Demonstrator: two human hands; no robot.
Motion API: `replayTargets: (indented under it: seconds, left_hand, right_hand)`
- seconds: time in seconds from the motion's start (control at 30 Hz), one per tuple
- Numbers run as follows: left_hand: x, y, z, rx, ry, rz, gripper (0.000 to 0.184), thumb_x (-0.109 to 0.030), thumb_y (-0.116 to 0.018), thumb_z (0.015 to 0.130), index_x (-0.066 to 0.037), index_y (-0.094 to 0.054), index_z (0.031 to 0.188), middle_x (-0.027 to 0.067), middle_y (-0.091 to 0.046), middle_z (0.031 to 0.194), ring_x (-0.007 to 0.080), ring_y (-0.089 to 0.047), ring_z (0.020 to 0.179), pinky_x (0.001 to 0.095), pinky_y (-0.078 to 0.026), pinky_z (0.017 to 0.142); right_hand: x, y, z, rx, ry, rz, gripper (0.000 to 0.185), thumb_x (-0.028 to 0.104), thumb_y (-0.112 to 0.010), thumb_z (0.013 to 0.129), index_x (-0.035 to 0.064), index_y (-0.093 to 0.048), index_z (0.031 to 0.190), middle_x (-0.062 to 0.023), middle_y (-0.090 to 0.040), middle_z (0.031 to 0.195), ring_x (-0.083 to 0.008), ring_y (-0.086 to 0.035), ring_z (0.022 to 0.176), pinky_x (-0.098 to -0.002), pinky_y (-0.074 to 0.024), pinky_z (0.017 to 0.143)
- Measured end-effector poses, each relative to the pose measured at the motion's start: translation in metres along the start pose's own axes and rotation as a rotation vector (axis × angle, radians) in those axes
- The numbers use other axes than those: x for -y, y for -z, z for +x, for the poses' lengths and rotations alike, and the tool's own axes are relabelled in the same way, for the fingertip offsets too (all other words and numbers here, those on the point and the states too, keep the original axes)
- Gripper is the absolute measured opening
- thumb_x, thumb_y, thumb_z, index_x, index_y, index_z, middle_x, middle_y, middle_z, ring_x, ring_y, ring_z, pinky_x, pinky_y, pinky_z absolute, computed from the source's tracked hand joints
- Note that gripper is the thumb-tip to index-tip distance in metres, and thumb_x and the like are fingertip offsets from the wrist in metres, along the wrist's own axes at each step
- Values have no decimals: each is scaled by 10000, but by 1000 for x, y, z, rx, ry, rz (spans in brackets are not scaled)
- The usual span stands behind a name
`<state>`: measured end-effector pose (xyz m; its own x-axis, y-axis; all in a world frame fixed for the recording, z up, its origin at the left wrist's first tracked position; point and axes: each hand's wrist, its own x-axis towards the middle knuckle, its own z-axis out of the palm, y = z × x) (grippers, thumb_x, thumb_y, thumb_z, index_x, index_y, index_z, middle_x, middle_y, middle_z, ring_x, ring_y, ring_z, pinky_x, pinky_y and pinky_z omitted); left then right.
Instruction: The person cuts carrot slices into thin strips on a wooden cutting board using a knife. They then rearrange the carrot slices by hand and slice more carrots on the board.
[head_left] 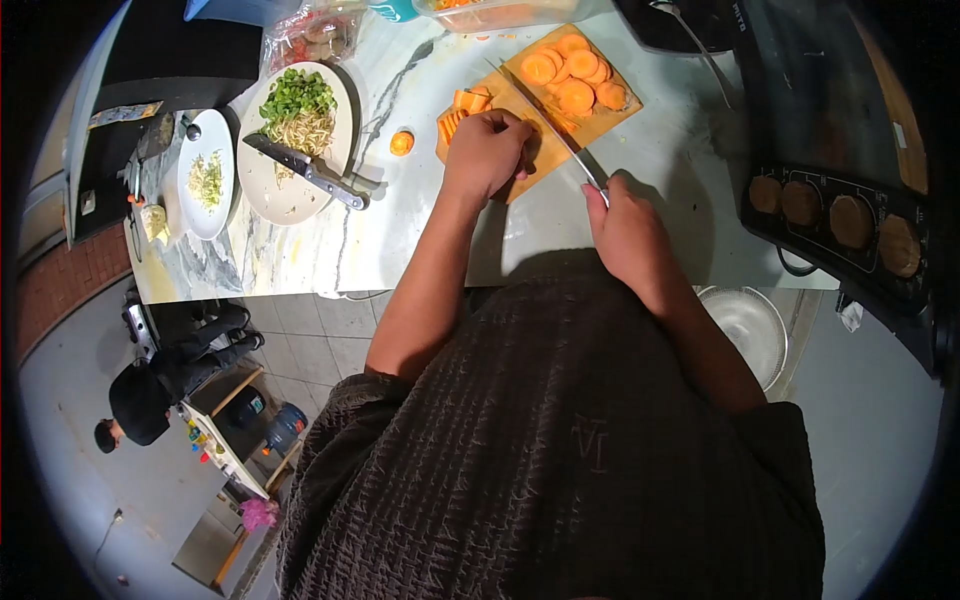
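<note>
My right hand (627, 222) is closed round the handle of a long knife (553, 128), whose blade lies diagonally over a wooden cutting board (612, 118). On the board, left of the blade, my left hand (490, 150) has its fingers curled; what they hold, if anything, is hidden. Cut carrot strips (470, 101) show just beyond my left hand. Round carrot slices (577, 95) are spread on the far right part of the board. A carrot end piece (402, 143) sits on the counter left of the board.
A plate (258, 185) with chopped greens, sprouts and a second knife (305, 172) stands left, beside an oval dish (197, 225). A plastic container (520, 14) is at the back. A black stove (820, 130) stands right. Another person (142, 400) is far left.
</note>
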<state>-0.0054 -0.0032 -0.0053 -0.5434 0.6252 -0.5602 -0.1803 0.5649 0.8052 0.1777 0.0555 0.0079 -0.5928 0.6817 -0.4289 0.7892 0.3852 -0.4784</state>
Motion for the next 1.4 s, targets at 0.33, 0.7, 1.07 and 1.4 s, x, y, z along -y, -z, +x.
replayTargets:
  seconds: [0.33, 0.7, 1.07, 1.4]
  left_hand:
    - [4, 1, -2, -14, -5, -5, 211, -146, -583, 901, -7, -605, 744, 37, -567, 594, 117, -558, 463, 250, -440, 473]
    - [3, -1, -1, -37, -30, 80, 183, -122, -568, 870, 33, -645, 810, 57, -590, 616, 128, -549, 469, 260, -442, 476]
    - [9, 0, 3, -40, -36, 22, 169, -91, -574, 865, 41, -630, 776, 68, -578, 598, 133, -543, 466, 259, -437, 464]
    - [8, -1, 2, -26, -25, 31, 169, -94, -576, 865, 25, -617, 751, 64, -573, 587, 128, -542, 462, 261, -438, 461]
  right_hand:
    - [7, 3, -5, 25, 70, 178, 435, 367, -372, 1010, -28, -541, 948, -310, -627, 839, -515, -586, 847, -568, -448, 793]
    - [7, 3, -4, 47, 76, 138, 501, 396, -327, 1023, -38, -565, 947, -305, -632, 873, -501, -584, 895, -564, -436, 823]
    - [12, 15, -2, 76, 15, 52, 494, 400, -326, 1021, -11, -599, 991, -290, -644, 917, -486, -595, 923, -547, -452, 851]
    - [12, 7, 7, 81, -13, 36, 506, 402, -334, 1018, -13, -621, 982, -288, -648, 940, -475, -604, 938, -538, -458, 858]
